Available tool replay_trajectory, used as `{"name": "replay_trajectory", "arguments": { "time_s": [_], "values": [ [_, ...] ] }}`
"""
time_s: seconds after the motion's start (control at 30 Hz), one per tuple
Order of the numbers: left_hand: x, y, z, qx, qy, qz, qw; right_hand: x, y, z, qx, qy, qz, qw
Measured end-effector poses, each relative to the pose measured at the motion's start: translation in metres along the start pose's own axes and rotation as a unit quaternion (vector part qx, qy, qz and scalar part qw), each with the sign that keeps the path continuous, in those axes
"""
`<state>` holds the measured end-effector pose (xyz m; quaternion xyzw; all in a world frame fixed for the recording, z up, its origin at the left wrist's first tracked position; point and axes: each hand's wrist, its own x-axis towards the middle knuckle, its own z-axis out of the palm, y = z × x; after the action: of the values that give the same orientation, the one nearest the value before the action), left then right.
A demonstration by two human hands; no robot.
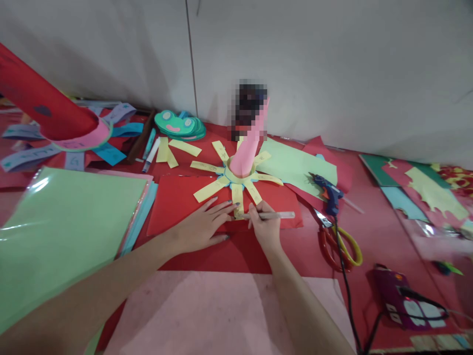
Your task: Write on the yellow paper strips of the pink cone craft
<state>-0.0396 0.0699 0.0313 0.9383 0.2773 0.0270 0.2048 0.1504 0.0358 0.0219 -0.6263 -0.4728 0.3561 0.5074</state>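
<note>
My right hand [266, 230] pinches a slim whitish pen [284, 215], its tip on the lower end of a yellow paper strip [238, 195]. That strip is one of several fanning out like rays from a yellow ring [229, 175] with blue edging, and some bear drawn marks. A pink paper cone [247, 153] rises from the ring. My left hand [195, 228] lies flat with its fingers stretched, fingertips at the same strip. Beneath both hands is a red paper sheet [172, 204].
A red cone with blue strips [70, 113] stands left, behind plastic-wrapped green paper [74, 212]. Green frog-face cutouts [177, 125] and a marker [151, 154] lie behind. To the right are a glue gun [330, 192] with cord, scissors [351, 246], and a purple power strip [395, 296].
</note>
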Motion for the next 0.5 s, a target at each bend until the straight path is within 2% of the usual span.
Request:
{"name": "replay_trajectory", "arguments": {
  "time_s": [0.5],
  "values": [
    [0.0005,-0.0003,-0.0002,0.0,-0.001,-0.003,1.0,0.0006,0.0022,0.0,-0.009,-0.001,-0.002,1.0]
  ]
}}
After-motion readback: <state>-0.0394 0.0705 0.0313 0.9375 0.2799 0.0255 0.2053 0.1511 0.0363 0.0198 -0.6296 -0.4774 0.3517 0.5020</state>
